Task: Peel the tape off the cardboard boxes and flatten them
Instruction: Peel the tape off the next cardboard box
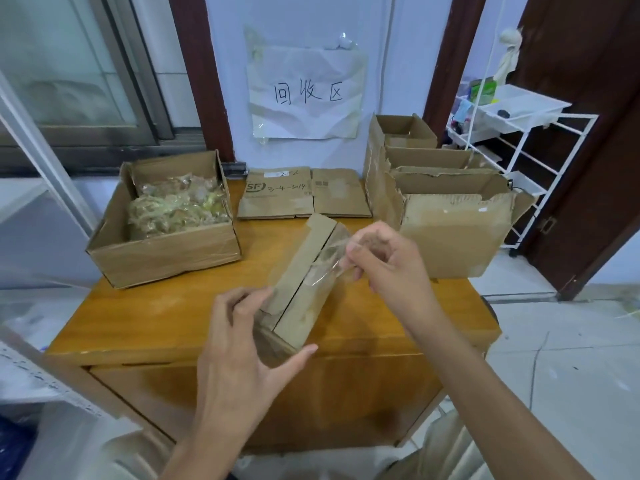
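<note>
Hands work a small cardboard box [301, 289] at centre frame, above a wooden table [166, 317]. The left hand [239, 344] grips the box's near end, thumb and fingers curled round it. The right hand [384, 261] pinches a strip of clear tape [329, 265] lifted off the seam. Flattened boxes [304, 194] lie beyond; a box of tape scraps [166, 220] sits left, open boxes [446, 209] right.

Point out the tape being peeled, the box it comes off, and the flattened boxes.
tape [330, 259]: head view, on the lifted clear strip.
box [304, 299]: head view, on its top flap.
flattened boxes [304, 195]: head view, on the top sheet.
</note>
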Demonstrator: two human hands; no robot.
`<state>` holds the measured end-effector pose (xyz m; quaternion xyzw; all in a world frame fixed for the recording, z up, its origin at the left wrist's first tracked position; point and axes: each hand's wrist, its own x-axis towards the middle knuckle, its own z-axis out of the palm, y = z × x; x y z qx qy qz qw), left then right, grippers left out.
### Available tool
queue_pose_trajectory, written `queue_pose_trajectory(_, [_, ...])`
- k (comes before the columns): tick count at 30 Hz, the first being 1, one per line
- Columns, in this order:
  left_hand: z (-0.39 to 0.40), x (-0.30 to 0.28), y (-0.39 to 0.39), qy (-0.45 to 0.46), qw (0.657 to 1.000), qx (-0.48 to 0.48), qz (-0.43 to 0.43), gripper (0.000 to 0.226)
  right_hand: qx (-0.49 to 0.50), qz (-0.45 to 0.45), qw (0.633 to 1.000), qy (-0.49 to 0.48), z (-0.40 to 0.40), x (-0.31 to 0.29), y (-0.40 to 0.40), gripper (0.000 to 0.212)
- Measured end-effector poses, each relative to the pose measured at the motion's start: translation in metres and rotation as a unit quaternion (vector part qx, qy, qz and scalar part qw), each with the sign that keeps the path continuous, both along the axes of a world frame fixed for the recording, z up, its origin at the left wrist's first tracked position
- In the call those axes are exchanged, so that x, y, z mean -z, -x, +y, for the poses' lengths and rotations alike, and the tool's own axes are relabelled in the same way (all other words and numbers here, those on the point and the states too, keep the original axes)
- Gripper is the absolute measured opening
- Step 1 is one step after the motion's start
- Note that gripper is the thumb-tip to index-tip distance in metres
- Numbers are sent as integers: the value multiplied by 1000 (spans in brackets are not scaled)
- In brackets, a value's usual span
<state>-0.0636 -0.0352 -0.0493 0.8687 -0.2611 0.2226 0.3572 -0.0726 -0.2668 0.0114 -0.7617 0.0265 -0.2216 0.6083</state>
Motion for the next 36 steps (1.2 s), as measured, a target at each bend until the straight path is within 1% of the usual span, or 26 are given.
queue_pose_trajectory(3, [-12,-6,0,-11,998,-58,0,84,-11,-14,999,39,3,-4,-26,5])
queue_pose_trajectory(4, [-16,-6,-1,-16,998,-61,3,80,-15,-17,998,54,4,-6,-36,6])
queue_pose_trajectory(7, [-28,-10,-4,-19,998,-58,25,57,-44,-27,995,84,3,-16,-63,10])
queue_pose_trajectory(9, [-35,-19,-12,-19,996,-68,49,44,-65,-35,992,100,2,-25,-77,9])
queue_pose_trajectory(12, [-41,-34,-35,-21,992,-79,94,38,-87,-60,988,117,-1,-41,-93,5])
queue_pose_trajectory(15, [-42,-42,-57,7,982,-74,173,41,-112,-40,987,108,-3,-51,-107,4])
queue_pose_trajectory(17, [-42,-42,-62,2,979,-73,192,41,-124,-22,985,120,-4,-53,-113,6])
queue_pose_trajectory(20, [-41,-35,-63,-6,980,-65,187,43,-141,-20,979,149,-5,-50,-113,5])
queue_pose_trajectory(22, [-41,-33,-68,8,982,-60,179,49,-141,-24,976,165,-8,-47,-112,5])
queue_pose_trajectory(23, [-42,-34,-72,26,983,-54,172,54,-140,-29,974,174,-9,-46,-112,5])
queue_pose_trajectory(25, [-44,-41,-84,61,986,-40,152,72,-142,-41,971,190,-12,-46,-111,4])
queue_pose_trajectory(26, [-45,-48,-91,68,987,-30,141,79,-141,-47,969,199,-13,-48,-111,4])
queue_pose_trajectory(27, [-46,-55,-98,63,990,-20,127,82,-136,-53,966,211,-13,-49,-110,5])
queue_pose_trajectory(28, [-47,-62,-105,49,993,-9,111,80,-128,-58,965,223,-13,-50,-109,5])
queue_pose_trajectory(29, [-48,-68,-112,33,995,1,94,72,-116,-65,964,232,-14,-51,-108,5])
queue_pose_trajectory(31, [-49,-74,-122,28,997,21,65,44,-86,-82,960,253,-15,-53,-105,5])
queue_pose_trajectory(33, [-51,-75,-126,70,995,47,59,12,-65,-100,954,276,-17,-53,-101,6])
queue_pose_trajectory(34, [-52,-75,-128,96,991,64,73,8,-59,-107,953,279,-17,-52,-97,6])
queue_pose_trajectory(36, [-53,-76,-129,135,983,80,95,11,-59,-114,956,264,-18,-49,-89,7])
